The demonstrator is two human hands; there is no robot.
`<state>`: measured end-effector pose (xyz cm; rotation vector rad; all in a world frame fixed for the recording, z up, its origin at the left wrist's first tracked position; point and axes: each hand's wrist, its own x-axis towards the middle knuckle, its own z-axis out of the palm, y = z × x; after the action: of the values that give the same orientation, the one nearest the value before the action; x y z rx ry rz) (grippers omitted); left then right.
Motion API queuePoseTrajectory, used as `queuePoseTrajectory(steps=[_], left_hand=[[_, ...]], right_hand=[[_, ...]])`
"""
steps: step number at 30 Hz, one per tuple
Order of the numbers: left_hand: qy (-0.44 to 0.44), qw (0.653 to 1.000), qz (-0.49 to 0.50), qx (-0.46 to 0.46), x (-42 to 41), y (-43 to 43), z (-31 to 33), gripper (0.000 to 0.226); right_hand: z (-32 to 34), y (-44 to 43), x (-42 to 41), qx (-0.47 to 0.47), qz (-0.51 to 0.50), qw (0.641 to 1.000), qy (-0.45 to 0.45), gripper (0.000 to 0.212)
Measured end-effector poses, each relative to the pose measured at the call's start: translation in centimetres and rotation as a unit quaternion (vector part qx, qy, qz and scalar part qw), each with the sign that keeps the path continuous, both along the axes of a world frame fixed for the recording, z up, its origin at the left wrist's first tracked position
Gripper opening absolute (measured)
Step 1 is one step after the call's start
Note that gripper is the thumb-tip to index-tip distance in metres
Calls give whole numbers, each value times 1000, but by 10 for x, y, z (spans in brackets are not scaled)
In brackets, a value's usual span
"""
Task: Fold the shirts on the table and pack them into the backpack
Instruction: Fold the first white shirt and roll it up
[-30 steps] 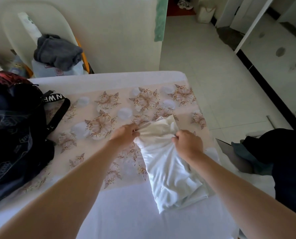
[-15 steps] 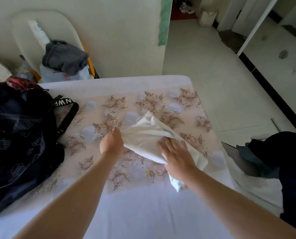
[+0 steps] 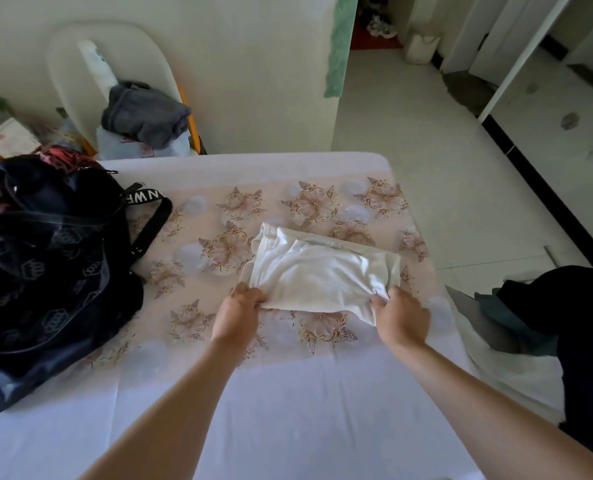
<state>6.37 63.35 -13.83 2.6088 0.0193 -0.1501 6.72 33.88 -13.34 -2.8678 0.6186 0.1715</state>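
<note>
- Pale floor tiles and a cream wall make the background. A grey garment (image 3: 142, 112) lies on a white chair at the far left, behind the table.
- The table (image 3: 288, 417) fills the near part of the view. It is covered with a white sheet, and a flowered cloth (image 3: 191, 320) lies on top.
- A black backpack (image 3: 46, 271) stands on the left side of the table. I judge it is kept there so that folded pieces travel only a short way. I cannot tell if its mouth is open.
- Dark clothes (image 3: 572, 306) lie just beyond the right edge of the table, well apart from the backpack. Probably they wait for their turn.
- The white shirt (image 3: 322, 275) lies in the middle of the flowered cloth, to the right of the backpack and not touching it. It is folded into a compact, wrinkled rectangle.
- The left hand (image 3: 238, 313) pinches the near left corner of the shirt, with the fingers curled on the cloth.
- The right hand (image 3: 400, 317) pinches the near right corner in the same way. Holding both corners likely keeps the layers together, either for one more fold or for lifting the shirt to the backpack.
</note>
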Motion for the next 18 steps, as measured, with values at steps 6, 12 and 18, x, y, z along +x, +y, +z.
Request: queuePoseTrajectory(steps=[6, 12, 18], left_hand=[[-8, 998, 59, 32, 9, 25, 10, 20], [43, 985, -30, 165, 14, 1, 25, 18], [-121, 972, -166, 112, 70, -30, 28, 51]], right_hand=[[5, -46, 1, 20, -76, 997, -5, 37], [12, -29, 0, -65, 15, 996, 64, 18], [13, -16, 44, 0, 222, 969, -110, 55]])
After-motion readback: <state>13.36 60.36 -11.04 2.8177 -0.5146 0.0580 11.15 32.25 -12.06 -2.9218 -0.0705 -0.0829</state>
